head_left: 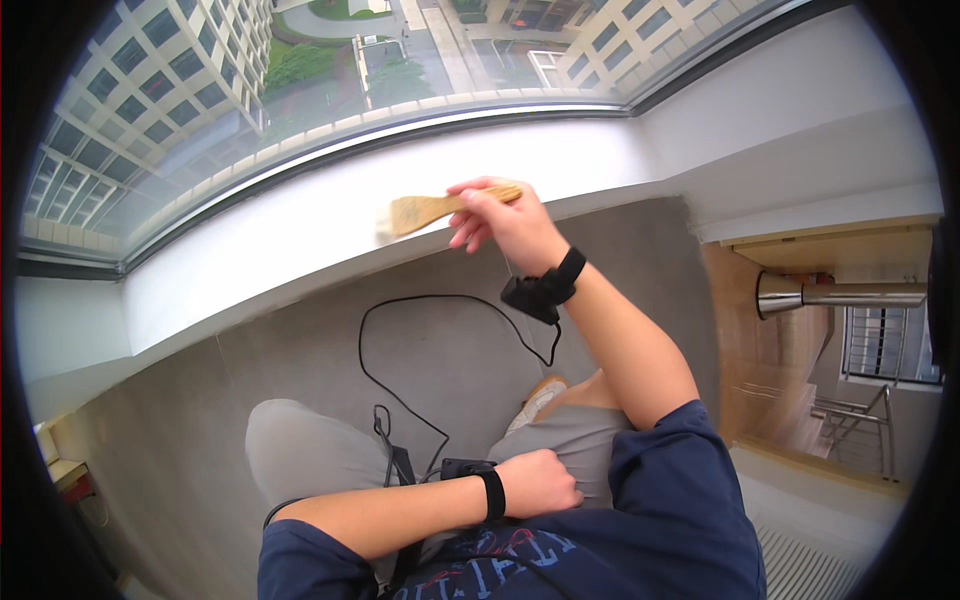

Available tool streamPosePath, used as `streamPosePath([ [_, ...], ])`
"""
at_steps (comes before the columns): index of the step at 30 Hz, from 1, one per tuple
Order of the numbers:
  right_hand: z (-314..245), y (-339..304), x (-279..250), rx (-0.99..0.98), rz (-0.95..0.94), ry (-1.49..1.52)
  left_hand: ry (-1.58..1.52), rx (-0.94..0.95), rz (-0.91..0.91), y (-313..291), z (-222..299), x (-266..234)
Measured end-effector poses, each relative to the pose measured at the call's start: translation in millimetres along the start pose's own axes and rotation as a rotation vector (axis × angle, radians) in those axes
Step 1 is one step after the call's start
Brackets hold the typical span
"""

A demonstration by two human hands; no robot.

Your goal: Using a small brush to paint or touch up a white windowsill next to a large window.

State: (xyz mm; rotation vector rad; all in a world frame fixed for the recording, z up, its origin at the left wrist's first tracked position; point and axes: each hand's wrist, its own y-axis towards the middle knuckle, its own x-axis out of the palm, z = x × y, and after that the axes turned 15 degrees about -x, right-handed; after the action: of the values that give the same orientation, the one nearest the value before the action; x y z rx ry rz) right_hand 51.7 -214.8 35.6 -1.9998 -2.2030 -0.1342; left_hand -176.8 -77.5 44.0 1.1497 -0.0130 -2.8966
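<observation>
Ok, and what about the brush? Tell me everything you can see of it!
The brush is flat and yellowish-brown, and looks wooden. It has a broad head with faint dark markings, narrowing into a slim handle. Short, pale bristles at the wide end look blurry. The right hand grips the handle, whose tip pokes out past the fingers. The brush points left, appearing over the white windowsill; I can't tell whether the bristles touch it.

Free room leftward along white windowsill (270, 225), window glass (330, 85) behind, black cable (361, 345) looping over floor (290, 350)
</observation>
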Motion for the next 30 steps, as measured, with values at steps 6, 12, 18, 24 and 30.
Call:
streamPosePath([
  [6,-1.0,-14.6,-223.1,-0.365,1.029,-0.392,0.03,-0.002,-0.026,4.1,0.4,2.3],
  [12,0.2,-33.3,-234.4,-0.358,1.15,-0.452,0.027,0.005,0.018,3.1,-2.7,6.9],
  [18,11.7,-7.0,-6.4,-0.493,-0.084,-0.64,-0.05,0.024,0.003,6.9,-1.9,5.4],
  [24,-9.9,-4.6,47.6,-0.355,-0.275,-0.456,-0.076,-0.031,0.025,-1.9,-4.7,-2.8],
  [30,-68.2,-15.7,-187.7,-0.138,0.321,-0.936,0.088,-0.136,0.166,-3.1,-0.1,12.1],
])
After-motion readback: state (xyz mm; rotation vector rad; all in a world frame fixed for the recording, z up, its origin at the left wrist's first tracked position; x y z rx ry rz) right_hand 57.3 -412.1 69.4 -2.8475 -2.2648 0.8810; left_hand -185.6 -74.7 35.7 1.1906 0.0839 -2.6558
